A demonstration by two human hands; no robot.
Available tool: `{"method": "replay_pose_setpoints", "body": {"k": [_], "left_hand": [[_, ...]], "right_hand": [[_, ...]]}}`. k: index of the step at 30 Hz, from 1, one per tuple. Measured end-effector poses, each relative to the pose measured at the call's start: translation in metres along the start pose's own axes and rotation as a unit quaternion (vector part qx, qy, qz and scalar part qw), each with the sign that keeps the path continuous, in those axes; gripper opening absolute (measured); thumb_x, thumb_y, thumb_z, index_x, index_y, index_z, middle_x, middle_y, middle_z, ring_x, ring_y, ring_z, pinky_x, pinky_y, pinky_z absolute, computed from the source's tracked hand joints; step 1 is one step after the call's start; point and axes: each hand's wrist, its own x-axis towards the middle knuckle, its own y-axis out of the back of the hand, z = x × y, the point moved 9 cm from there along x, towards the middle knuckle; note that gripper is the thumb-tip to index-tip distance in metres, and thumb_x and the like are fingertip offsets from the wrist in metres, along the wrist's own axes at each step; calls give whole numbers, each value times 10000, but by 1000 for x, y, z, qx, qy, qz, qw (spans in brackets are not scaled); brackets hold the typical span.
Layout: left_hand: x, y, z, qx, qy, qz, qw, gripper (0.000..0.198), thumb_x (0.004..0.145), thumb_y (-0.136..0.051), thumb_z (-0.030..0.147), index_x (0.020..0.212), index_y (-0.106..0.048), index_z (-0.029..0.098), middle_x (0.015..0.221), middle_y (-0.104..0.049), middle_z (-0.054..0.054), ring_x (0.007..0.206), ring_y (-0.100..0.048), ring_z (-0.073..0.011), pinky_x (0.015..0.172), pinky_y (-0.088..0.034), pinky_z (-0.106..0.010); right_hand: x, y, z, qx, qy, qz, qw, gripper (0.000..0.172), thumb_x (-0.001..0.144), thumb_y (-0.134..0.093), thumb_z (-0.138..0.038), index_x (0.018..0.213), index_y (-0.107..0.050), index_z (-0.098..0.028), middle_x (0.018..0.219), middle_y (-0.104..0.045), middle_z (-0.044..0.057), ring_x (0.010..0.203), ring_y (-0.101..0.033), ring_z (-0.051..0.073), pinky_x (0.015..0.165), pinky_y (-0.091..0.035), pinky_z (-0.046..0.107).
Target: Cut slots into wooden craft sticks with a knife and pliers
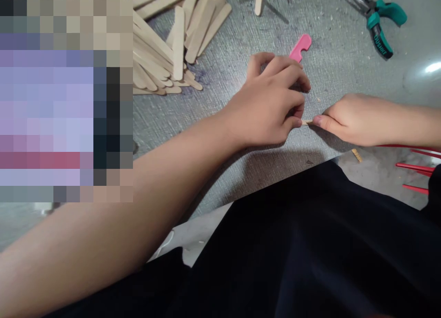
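A short bit of a thin wooden stick [306, 122] shows between my two hands, low over the grey table. My left hand [272, 97] pinches one end between thumb and forefinger, its other fingers spread and curled above the tabletop. From the right, my right hand [347, 120] is closed on the other end, thumb on top. Most of the stick is hidden inside the fingers. Just beyond my left fingertips lies a pink plastic piece [304, 45] with a notched edge, partly covered by that hand.
A heap of wooden craft sticks [179, 42] lies at the upper left. Teal-handled pliers [374, 22] rest at the upper right, and joined sticks [259, 1] stand at the top edge. Below the table edge are a small yellowish strip [357, 155] and red prongs [413, 166].
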Motion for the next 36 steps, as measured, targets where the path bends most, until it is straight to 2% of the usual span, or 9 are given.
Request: {"method": "replay_pose_setpoints", "body": {"k": [5, 12, 17, 20, 25, 30, 36], "left_hand": [[0, 0, 0, 1, -3, 6, 1000, 134, 976, -754, 334, 899, -863, 348, 1461, -859, -48, 1602, -636, -471, 1397, -418, -845], [1, -1, 2, 8, -8, 5, 1000, 139, 971, -744, 303, 877, -844, 327, 1485, -847, -68, 1592, -649, -460, 1387, -432, -834], [1, -1, 1, 6, -4, 9, 1000, 134, 952, -749, 300, 891, -862, 337, 1467, -855, -51, 1592, -649, -446, 1404, -434, -810], [1, -2, 1, 4, -9, 12, 1000, 127, 938, -773, 307, 921, -888, 358, 1450, -865, -43, 1598, -642, -449, 1400, -448, -818], [0, -2, 2, 9, -18, 19, 1000, 123, 961, -775, 295, 884, -850, 354, 1474, -856, -38, 1606, -629, -447, 1358, -482, -814], [-2, -5, 4, 15, -14, 13, 1000, 131, 987, -762, 272, 876, -806, 324, 1491, -840, -52, 1631, -597, -447, 1347, -476, -790], [-9, -9, 5, 75, 17, 11, 997, 83, 1002, -749, 231, 922, -736, 248, 1490, -826, -122, 1518, -659, -439, 1310, -483, -736]], "right_hand": [[2, 2, -1, 22, 34, 22, 999, 744, 1239, -352, -676, 819, -785, -240, 599, -615, 67, 585, -545, 226, 678, -392, 419], [-5, 5, -1, 40, -31, -6, 999, 734, 1272, -411, -651, 742, -698, -232, 656, -639, 97, 650, -601, 231, 759, -399, 433], [-4, 5, 1, 51, -17, 15, 998, 719, 1270, -432, -640, 691, -612, -252, 577, -571, 71, 583, -506, 197, 698, -378, 412], [-3, 4, 2, 48, -20, 24, 998, 710, 1265, -435, -648, 702, -618, -257, 589, -583, 78, 603, -535, 213, 699, -364, 415], [-3, 4, -5, -13, -41, -5, 999, 711, 1276, -374, -636, 736, -637, -255, 687, -620, 102, 694, -589, 257, 753, -382, 434], [1, 12, -13, -36, -35, -15, 999, 756, 1278, -415, -683, 682, -603, -257, 591, -528, 77, 689, -577, 248, 770, -360, 451], [9, 13, -12, -16, -21, -35, 999, 773, 1287, -394, -682, 697, -660, -259, 552, -541, 60, 649, -607, 222, 765, -395, 439]]}}
